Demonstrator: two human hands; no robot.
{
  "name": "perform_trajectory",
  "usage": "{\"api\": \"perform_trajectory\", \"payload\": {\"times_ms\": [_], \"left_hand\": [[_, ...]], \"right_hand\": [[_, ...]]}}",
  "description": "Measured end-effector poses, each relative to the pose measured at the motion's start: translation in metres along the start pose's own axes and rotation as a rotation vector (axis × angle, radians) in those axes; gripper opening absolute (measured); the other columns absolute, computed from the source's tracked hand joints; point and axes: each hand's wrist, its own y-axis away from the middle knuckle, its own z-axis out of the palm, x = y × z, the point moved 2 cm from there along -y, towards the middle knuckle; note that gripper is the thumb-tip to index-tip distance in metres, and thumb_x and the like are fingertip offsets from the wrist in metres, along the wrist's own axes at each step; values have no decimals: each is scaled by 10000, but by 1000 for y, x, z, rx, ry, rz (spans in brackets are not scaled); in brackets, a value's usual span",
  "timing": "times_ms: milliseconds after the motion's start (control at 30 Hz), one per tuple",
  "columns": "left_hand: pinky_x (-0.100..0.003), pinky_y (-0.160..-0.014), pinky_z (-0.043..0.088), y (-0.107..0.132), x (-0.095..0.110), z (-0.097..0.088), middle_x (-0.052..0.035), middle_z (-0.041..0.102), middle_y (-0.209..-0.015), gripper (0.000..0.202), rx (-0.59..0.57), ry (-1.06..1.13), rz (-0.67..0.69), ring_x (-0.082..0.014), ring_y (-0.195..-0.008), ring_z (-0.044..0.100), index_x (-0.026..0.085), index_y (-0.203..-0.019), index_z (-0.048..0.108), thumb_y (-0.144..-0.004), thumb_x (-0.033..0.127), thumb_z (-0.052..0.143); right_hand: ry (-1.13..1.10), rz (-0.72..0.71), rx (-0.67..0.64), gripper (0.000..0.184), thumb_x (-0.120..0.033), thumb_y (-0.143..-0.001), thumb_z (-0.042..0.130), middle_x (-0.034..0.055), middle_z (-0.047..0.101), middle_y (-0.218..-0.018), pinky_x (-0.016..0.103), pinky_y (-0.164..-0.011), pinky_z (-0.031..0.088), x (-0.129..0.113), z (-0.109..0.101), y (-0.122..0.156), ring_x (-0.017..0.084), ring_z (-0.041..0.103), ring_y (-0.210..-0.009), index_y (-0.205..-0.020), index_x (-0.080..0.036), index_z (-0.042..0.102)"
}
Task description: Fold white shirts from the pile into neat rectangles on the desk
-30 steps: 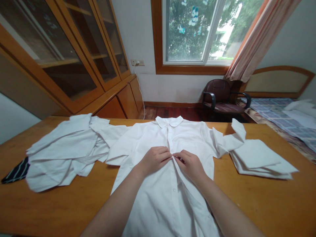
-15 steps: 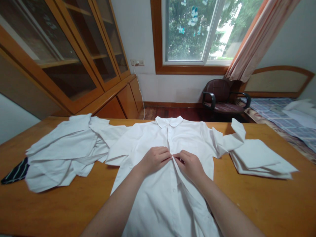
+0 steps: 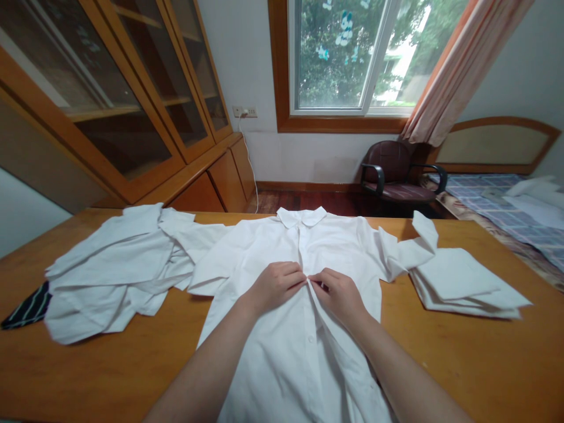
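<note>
Broad table wood (image 3: 462,364) beside white shirt (image 3: 288,329), left fingers (image 3: 295,278) and right fingers (image 3: 330,278) tight on placket edge (image 3: 309,308).

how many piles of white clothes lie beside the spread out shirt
2: a rumpled heap on the person's left, a folded stack on the right. Other pieces may be hidden.

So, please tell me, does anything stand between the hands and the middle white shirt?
Nothing visible does: the left hand and right hand both touch the white shirt, at its front opening. The folded white cloth lies to the right, the white heap to the left.
</note>
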Motion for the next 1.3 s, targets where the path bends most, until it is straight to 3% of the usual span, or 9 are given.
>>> {"api": "perform_trajectory", "payload": {"times_ms": [1300], "left_hand": [[-285,-714,471,-1,1,1,-30,636,-819,242,-10,-21,17,-151,-760,593,182,-844,633,-1016,250,478]], "right_hand": [[-51,76,20,104,-198,-872,678,5,719,-719,235,-624,466,-2,0,-1,139,652,-630,-820,-212,767]]}}
